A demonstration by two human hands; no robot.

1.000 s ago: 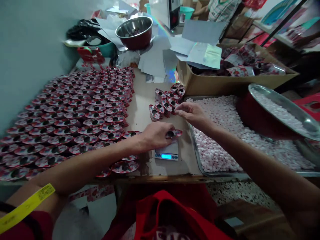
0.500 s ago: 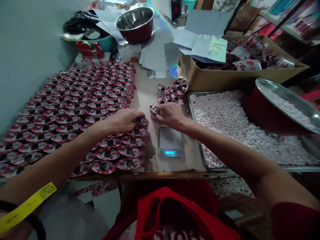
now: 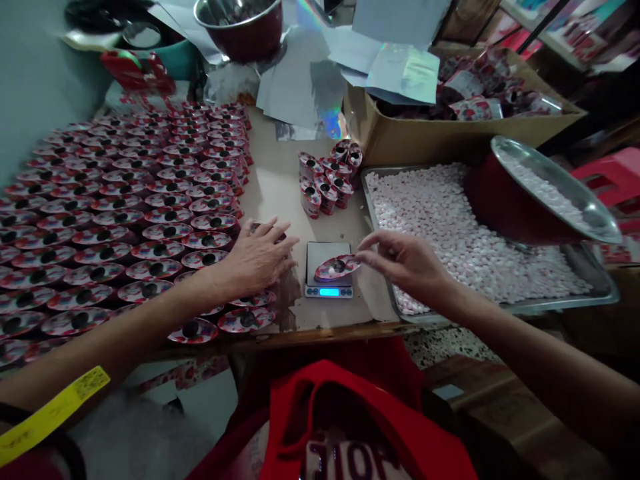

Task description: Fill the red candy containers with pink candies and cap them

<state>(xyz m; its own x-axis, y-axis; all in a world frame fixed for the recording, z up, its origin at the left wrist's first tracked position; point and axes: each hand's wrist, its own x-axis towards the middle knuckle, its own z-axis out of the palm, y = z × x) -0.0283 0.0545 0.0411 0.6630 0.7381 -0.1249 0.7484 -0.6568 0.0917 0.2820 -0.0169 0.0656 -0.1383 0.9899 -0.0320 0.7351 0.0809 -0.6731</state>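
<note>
A small digital scale [image 3: 329,291] with a lit blue display sits on the table, and one red printed packet [image 3: 337,267] stands on its plate, white pieces showing in its opening. My right hand [image 3: 405,260] is at the packet's right end, fingers loosely bent and apart; whether the fingertips touch it I cannot tell. My left hand [image 3: 260,260] is spread open over the right edge of the many rows of open-topped packets [image 3: 167,200], partly hiding some. Several similar packets [image 3: 326,190] stand in a small group behind the scale.
Right of the scale, a metal tray [image 3: 373,220] holds white candy-like pieces [image 3: 435,233], with a tilted bowl [image 3: 525,200] of more resting on it. Behind is a cardboard box [image 3: 400,143] of packets. Farther back are papers [image 3: 290,100] and a metal bowl [image 3: 240,33].
A packet that my right hand held behind the scale now stands on the scale. My right hand has moved right and nearer; my left fingers have spread. The view has shifted.
</note>
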